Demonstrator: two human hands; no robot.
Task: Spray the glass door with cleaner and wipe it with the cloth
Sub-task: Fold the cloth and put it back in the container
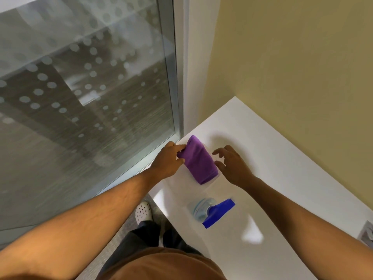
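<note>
A folded purple cloth (pixel 199 160) lies on the white table (pixel 272 178) near its far left corner. My left hand (pixel 168 158) pinches the cloth's left edge between thumb and fingers. Just right of the cloth, my right hand (pixel 232 164) hovers with fingers spread, holding nothing. A clear spray bottle with a blue trigger head (pixel 214 212) stands on the table nearer to me. The glass door (pixel 80 87), frosted with dots, fills the left side.
The door's metal frame (pixel 177 77) meets a white post and a yellow wall (pixel 292 57) behind the table. My foot in a white clog (pixel 143 212) stands on the floor between door and table. A grey object (pixel 366 233) sits at the table's right edge.
</note>
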